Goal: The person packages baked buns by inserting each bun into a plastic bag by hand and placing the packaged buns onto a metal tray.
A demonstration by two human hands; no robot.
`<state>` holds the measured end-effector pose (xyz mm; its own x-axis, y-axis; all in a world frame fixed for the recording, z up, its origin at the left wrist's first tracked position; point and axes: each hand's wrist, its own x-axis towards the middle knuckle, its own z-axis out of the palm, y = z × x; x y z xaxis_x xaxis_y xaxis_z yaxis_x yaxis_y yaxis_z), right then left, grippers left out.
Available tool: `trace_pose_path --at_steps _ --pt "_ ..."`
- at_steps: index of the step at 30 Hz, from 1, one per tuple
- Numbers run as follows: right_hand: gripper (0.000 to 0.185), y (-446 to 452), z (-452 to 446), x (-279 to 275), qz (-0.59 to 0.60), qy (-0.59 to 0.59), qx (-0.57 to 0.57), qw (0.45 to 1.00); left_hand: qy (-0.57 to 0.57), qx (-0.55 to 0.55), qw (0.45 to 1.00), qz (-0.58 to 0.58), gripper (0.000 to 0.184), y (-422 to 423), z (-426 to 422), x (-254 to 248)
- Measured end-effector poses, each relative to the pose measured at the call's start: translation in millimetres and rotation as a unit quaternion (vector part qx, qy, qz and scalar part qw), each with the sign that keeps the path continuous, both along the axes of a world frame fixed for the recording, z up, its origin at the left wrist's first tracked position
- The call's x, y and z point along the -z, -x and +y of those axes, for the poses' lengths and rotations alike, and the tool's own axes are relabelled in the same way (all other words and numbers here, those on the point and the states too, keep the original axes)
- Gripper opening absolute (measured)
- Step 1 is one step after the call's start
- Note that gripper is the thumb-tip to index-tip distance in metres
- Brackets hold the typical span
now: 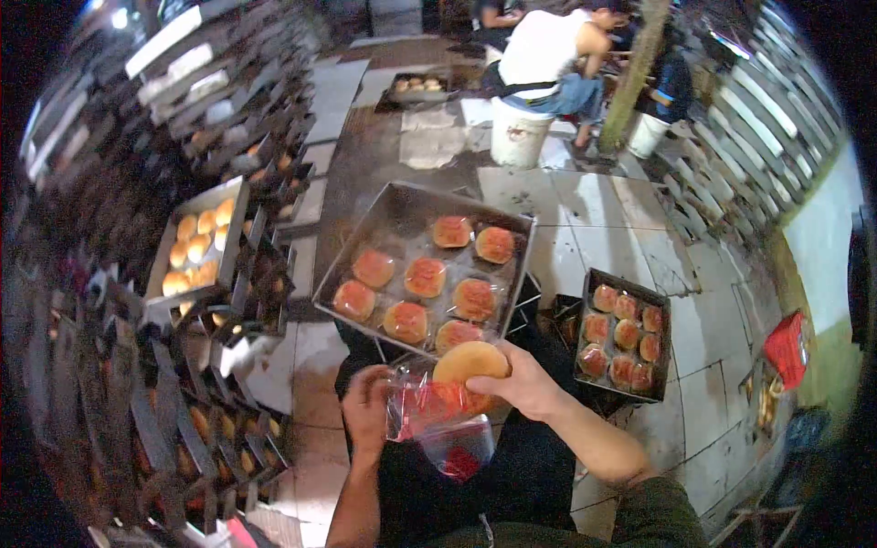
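Observation:
My right hand grips a round golden bun between thumb and fingers, over my lap. Just below the bun is a clear plastic bag with red print, its left side pinched by my left hand. Those left fingers are slightly blurred. Part of the bun is at or behind the bag's film; I cannot tell how far inside it is. Another piece of clear and red plastic hangs lower, against my dark clothing. Right beyond my hands, a square metal tray holds several wrapped buns with red print.
To the right, a smaller tray holds several wrapped buns. Bread trays are stacked in dark racks at left. Farther off, a person in a white top sits on a white bucket. A red packet lies far right.

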<state>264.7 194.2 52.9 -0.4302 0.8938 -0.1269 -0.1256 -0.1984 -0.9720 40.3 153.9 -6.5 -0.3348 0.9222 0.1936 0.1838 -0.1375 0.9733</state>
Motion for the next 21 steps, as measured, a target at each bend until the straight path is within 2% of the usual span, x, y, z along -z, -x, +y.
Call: trace_pose_path --at_steps 1,2,4,5,6,7,8,10,11,12,13,14,15,16,17,18,19,20,21 --pt "0.042 -11 -9 -15 0.037 0.028 0.055 0.997 0.039 -0.103 0.991 0.077 0.017 0 -6 -18" --pt "0.042 -19 -18 -24 0.048 0.012 0.066 0.997 0.033 -0.172 0.984 0.001 0.022 16 -13 4" --pt "0.038 -24 -39 -30 0.111 -0.085 0.251 0.958 0.051 -0.101 0.989 -0.09 0.035 -22 -48 -52" --pt "0.036 -9 -59 -21 0.161 -0.112 0.256 0.947 0.047 -0.051 0.972 -0.225 0.039 -54 -61 -63" --pt "0.045 0 -75 -1 0.039 -0.234 0.194 0.952 0.046 0.001 0.934 -0.356 0.043 -76 -69 -69" --pt "0.05 8 -106 -8 -0.16 -0.299 0.058 0.939 0.077 0.032 0.918 -0.387 0.054 -75 -65 -61" --pt "0.065 25 -120 -27 -0.102 -0.438 0.03 0.893 0.036 0.009 0.983 -0.182 0.059 -60 -51 -61" --pt "0.09 33 -141 -11 -0.113 -0.433 -0.014 0.894 -0.038 0.081 0.892 -0.443 0.062 -77 -53 -96" --pt "0.092 28 -136 -7 -0.1 -0.435 0.005 0.895 0.005 0.186 0.93 -0.317 0.076 -80 -68 -107" --pt "0.095 22 -129 -8 -0.087 -0.438 0.023 0.894 0.082 0.109 0.929 -0.345 0.075 -97 -75 -99" --pt "0.094 14 -125 -31 -0.015 -0.414 0.071 0.908 0.052 0.192 0.943 -0.268 0.071 -95 -77 -89" --pt "0.094 9 -123 -30 -0.017 -0.417 0.074 0.905 0.019 0.272 0.943 -0.19 0.067 -94 -77 -80" --pt "0.089 5 -124 -26 -0.051 -0.483 0.093 0.869 0.098 0.176 0.915 -0.349 0.061 -81 -77 -74" --pt "0.085 5 -125 -22 -0.085 -0.544 0.112 0.827 -0.043 0.179 0.88 -0.437 0.056 -94 -72 -118" --pt "0.075 13 -129 -19 -0.096 -0.513 0.148 0.84 -0.067 0.132 0.917 -0.371 0.055 -94 -71 -110" --pt "0.075 20 -126 -21 -0.101 -0.509 0.151 0.841 -0.089 0.084 0.945 -0.304 0.055 -91 -69 -95" --pt "0.074 26 -120 -25 -0.175 -0.504 0.05 0.844 -0.086 0.086 0.943 -0.31 0.055 -78 -63 -70" --pt "0.072 32 -115 -26 -0.245 -0.492 -0.053 0.834 -0.068 0.08 0.905 -0.412 0.057 -55 -54 -40" --pt "0.071 40 -110 -18 -0.169 -0.447 -0.108 0.872 -0.049 0.075 0.857 -0.508 0.061 -44 -48 -33"
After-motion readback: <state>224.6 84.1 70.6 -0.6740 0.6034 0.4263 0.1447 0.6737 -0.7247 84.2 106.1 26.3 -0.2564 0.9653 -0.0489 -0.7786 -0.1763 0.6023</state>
